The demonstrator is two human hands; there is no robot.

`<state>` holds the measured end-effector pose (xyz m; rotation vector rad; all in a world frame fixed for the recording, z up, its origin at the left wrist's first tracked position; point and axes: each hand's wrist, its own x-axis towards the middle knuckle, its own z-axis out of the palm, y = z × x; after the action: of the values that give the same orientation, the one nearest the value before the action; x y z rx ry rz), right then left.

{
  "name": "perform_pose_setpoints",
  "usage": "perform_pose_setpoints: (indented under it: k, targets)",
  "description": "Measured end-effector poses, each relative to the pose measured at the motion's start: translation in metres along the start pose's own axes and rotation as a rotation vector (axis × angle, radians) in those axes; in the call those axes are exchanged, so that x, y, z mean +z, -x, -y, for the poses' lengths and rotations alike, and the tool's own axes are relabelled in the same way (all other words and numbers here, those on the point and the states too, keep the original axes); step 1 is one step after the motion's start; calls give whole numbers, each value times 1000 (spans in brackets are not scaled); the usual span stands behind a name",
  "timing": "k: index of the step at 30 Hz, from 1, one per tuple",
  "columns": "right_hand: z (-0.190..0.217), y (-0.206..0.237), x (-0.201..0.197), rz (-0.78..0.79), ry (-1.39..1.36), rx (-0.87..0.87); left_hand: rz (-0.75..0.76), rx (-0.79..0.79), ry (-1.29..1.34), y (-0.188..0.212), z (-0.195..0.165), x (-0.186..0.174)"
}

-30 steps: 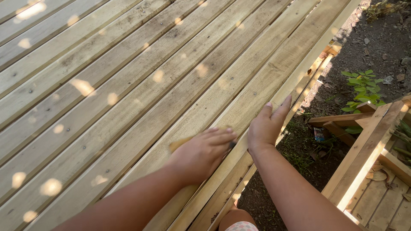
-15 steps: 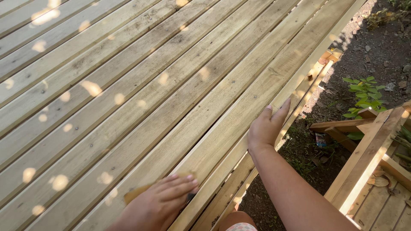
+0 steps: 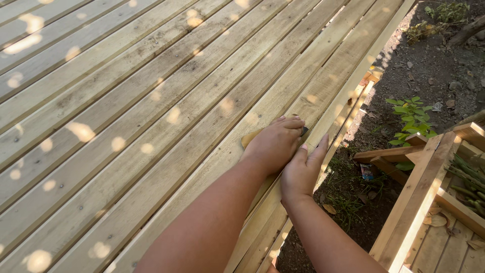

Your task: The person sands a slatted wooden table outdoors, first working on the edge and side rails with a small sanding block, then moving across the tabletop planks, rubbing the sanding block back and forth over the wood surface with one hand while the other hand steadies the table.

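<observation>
My left hand (image 3: pixel 275 143) presses flat on a tan sanding pad (image 3: pixel 249 137) that lies on a pale plank of the wooden deck (image 3: pixel 151 116). Most of the pad is hidden under the palm; a dark edge shows at the fingertips. My right hand (image 3: pixel 302 169) rests beside it, fingers spread on the outermost plank near the deck's edge, touching the left hand's side. It holds nothing.
Right of the deck edge (image 3: pixel 353 108) the ground drops to bare soil with a small green plant (image 3: pixel 411 114). A wooden frame (image 3: pixel 429 177) with slats and green stalks stands at the lower right. Dappled sunlight covers the planks.
My left hand has slid the pad up along the plank, from the bottom of the view to beside my right hand. The right hand stayed on the edge plank.
</observation>
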<state>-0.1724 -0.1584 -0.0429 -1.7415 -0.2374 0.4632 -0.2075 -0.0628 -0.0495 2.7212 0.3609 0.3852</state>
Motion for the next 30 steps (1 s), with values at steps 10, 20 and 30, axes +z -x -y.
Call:
perform_pose_setpoints:
  k: [10,20,30]
  targets:
    - [-5,-1,4,1,56,-41,-46,-68,-31,298,-15,-10]
    - [-9,0,3,-23,59,-75,29,-307,-18,121,9,-28]
    - [-7,0,3,-16,100,-79,-81,-279,-4,164,-13,-45]
